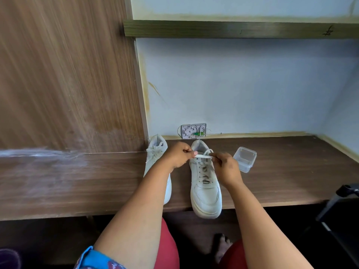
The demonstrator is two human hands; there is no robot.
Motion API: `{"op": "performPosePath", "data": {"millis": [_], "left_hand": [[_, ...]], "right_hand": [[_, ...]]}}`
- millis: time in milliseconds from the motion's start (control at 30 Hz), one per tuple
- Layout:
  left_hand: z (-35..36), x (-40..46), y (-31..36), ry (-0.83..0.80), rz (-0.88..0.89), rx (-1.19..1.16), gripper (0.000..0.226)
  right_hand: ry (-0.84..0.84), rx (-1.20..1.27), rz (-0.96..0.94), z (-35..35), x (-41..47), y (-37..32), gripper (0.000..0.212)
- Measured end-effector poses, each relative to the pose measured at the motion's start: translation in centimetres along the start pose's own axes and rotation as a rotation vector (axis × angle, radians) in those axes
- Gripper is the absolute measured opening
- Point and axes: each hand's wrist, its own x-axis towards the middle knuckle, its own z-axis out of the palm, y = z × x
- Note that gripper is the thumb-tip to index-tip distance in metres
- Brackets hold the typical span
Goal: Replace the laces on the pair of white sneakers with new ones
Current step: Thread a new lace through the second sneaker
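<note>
Two white sneakers stand side by side on a dark wooden desk (77, 181), toes toward me. The right sneaker (206, 193) is laced, and its toe juts over the desk's front edge. My left hand (177, 154) and my right hand (226, 168) hover over its upper eyelets. Each pinches one end of a short stretch of white lace (203, 156) pulled taut between them. The left sneaker (155, 152) is also laced; my left forearm hides much of it.
An open clear plastic container (245, 159) sits just right of the right sneaker. A small white wall box (193, 131) with thin wires is mounted behind the shoes. A wooden panel (68, 74) rises on the left. A black frame (342, 210) stands at the lower right.
</note>
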Motion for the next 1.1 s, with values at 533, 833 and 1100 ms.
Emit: {"op": "performPosePath", "data": {"millis": [533,833,1100], "left_hand": [[3.7,2.7,-1.0,0.317,-0.177,0.066,0.047],[3.9,3.6,-1.6,0.265,-0.300,-0.180,0.020],[3.5,2.5,-1.9,0.137,-0.299,-0.450,0.021]], "right_hand": [[0.034,0.147,0.042,0.5,1.6,0.2,0.008],[-0.049,-0.054,0.107,3.5,2.1,0.4,0.019],[-0.285,0.418,0.372,2.9,2.9,0.7,0.016]]}}
